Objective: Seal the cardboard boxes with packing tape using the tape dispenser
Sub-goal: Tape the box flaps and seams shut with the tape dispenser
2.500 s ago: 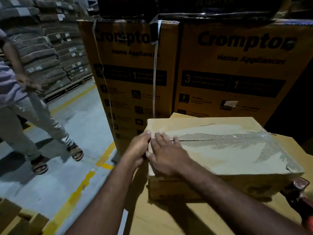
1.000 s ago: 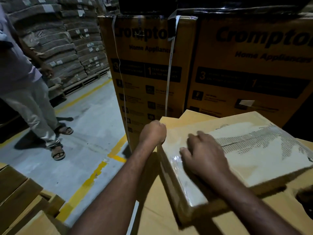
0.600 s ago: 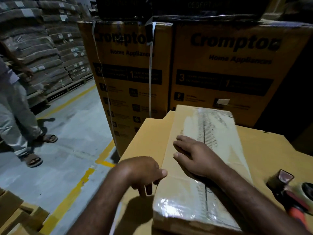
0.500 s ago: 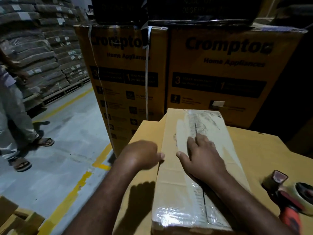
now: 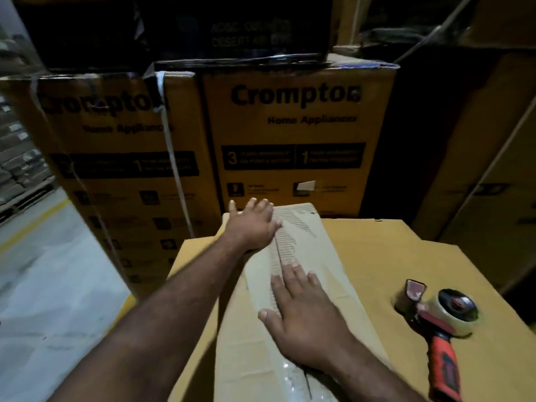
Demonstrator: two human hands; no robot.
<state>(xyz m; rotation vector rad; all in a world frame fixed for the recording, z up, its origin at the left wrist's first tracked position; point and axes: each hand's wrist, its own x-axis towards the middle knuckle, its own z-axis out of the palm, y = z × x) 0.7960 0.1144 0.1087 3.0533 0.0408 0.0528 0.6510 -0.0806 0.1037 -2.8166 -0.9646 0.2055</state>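
Far left of the left grip [image 5: 251, 224] lies a pale concrete floor [image 5: 43, 285] with a yellow line [image 5: 32, 224], and stacked sacks [image 5: 17, 158] stand at the frame's edge. Beyond the left grip rise two tall yellow cartons printed "Crompton"; the left carton [image 5: 116, 158] is bound by a white strap [image 5: 171, 158], the right carton [image 5: 293, 134] stands touching it, and a dark box [image 5: 232, 30] sits on top of both. The left grip, a bare hand, lies flat with fingers straight and close together on the far left end of the long cardboard box [image 5: 324, 256], holding nothing. That box runs lengthwise away from the person under both grips, resting on a broad sheet of brown cardboard that serves as the worktop [image 5: 391, 256]. A strip of clear tape [image 5: 290, 378] covers the centre seam, shining near the wrist of the right grip [image 5: 304, 320]. The right grip, also a bare hand, presses flat on the nearer half of the box with fingers spread, fingertips [image 5: 294, 266] on the seam, pinching nothing. Well to the right of the right grip and apart from the box, the tape dispenser [image 5: 435, 317] lies on the worktop on its side, untouched, its red and black handle [image 5: 443, 364] pointing toward the person and its roll [image 5: 455, 311] on the far right.
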